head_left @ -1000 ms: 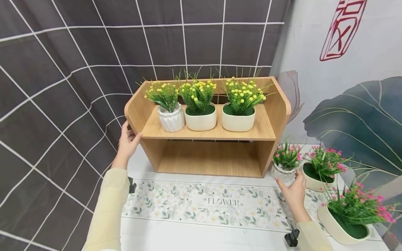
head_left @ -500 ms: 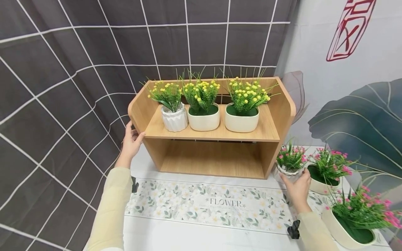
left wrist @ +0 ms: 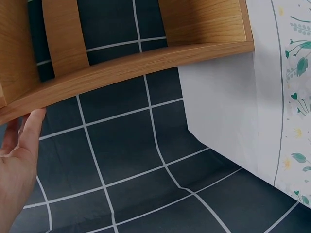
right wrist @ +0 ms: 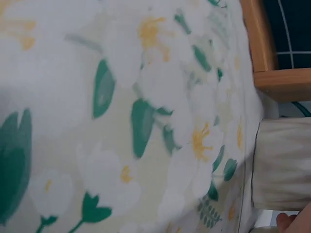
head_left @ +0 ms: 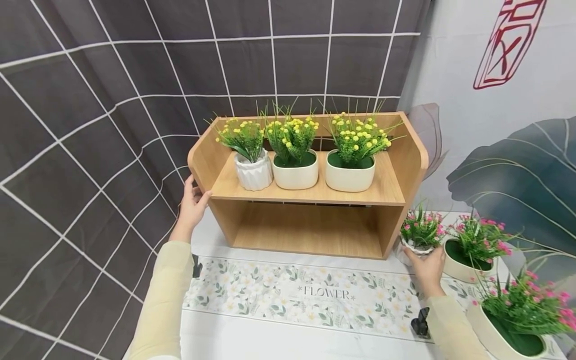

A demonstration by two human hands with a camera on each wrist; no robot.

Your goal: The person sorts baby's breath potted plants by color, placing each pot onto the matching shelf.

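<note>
The right hand (head_left: pixel 429 268) grips the ribbed white pot (right wrist: pixel 282 165) with pink flowers (head_left: pixel 422 227), thumb across its front and fingers round its far side; the pot sits on the desk (head_left: pixel 243 332) just beside the right end of the shelf (head_left: pixel 310 227). The left hand (head_left: pixel 191 212), fingers spread loosely, rests against the shelf's left side. The pot looks light and stiff, perhaps slippery and breakable, so its ribbed body seems the best hold, clear of the flexible stems.
</note>
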